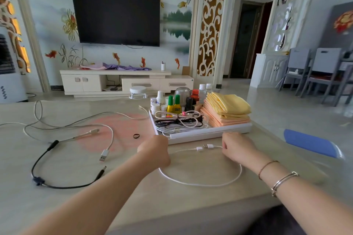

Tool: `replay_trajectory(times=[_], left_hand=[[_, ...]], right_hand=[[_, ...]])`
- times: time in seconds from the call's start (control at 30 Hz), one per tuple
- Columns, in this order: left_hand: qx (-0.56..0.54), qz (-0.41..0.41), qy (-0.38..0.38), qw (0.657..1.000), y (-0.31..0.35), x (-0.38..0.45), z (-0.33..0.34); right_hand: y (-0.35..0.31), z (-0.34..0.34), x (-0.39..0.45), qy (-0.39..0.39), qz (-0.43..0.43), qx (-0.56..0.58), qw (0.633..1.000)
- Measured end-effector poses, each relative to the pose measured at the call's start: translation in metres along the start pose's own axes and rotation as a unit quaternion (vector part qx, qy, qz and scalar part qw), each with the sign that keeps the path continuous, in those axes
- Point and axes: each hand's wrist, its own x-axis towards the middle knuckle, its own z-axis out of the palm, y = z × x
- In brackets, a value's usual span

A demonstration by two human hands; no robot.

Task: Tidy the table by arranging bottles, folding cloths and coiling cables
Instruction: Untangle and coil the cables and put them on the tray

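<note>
Leftmost, a loose black power cable (47, 168) and long grey USB cables (76, 124) await coiling. Both fists hold a thin white charging cable (200, 183): the left hand (155, 149) and right hand (236, 148) are each curled shut on it, its loop on the table before the white plastic tray (210, 132). Best to keep even turns and meet the plugs neatly.

Both forearms are bare, no sleeves. The right wrist wears 2 thin silver bangles (284, 181) and, nearer the right hand (236, 147), a thin reddish-brown cord bracelet (267, 166). The left hand (154, 150) wears nothing.
</note>
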Motion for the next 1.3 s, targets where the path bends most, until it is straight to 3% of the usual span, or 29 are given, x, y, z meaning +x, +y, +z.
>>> replay_trajectory(times=[0.1,0.2,0.27,0.33,0.4,0.5,0.6,0.73,0.93,1.07,1.3], left_hand=[[0.0,-0.029,-0.02,0.999,-0.007,-0.004,-0.006],[-0.091,-0.054,-0.038,0.994,-0.015,0.0,-0.006],[-0.169,-0.056,-0.036,0.983,-0.016,0.003,-0.007],[-0.241,-0.054,-0.022,0.969,-0.017,0.006,-0.005],[-0.297,-0.047,-0.014,0.954,-0.021,0.008,-0.003],[-0.351,-0.035,-0.016,0.936,-0.026,0.01,-0.001],[-0.394,-0.033,-0.04,0.918,-0.028,0.013,-0.002],[-0.324,0.028,-0.072,0.943,-0.03,0.017,0.0],[-0.291,0.068,-0.086,0.95,-0.023,0.017,0.003],[-0.209,0.108,-0.042,0.971,-0.017,0.009,0.002],[-0.109,0.07,-0.024,0.991,-0.016,0.003,-0.002]], right_hand=[[-0.001,-0.003,-0.002,-0.008,0.05,0.001,0.999],[-0.001,-0.003,-0.003,0.02,0.06,0.08,0.995],[-0.003,-0.003,0.0,0.046,0.022,0.209,0.977],[-0.013,-0.008,-0.001,0.042,-0.038,0.35,0.935],[-0.023,-0.015,-0.002,0.017,-0.11,0.404,0.908],[-0.037,-0.015,-0.003,-0.026,-0.19,0.364,0.911],[-0.053,-0.007,0.002,-0.013,-0.249,0.267,0.931],[-0.07,0.005,0.011,0.008,-0.292,0.245,0.925],[-0.06,0.009,0.011,0.004,-0.288,0.248,0.925],[-0.055,0.006,0.009,-0.031,-0.276,0.23,0.933],[-0.056,-0.012,0.001,-0.077,-0.237,0.066,0.966]])
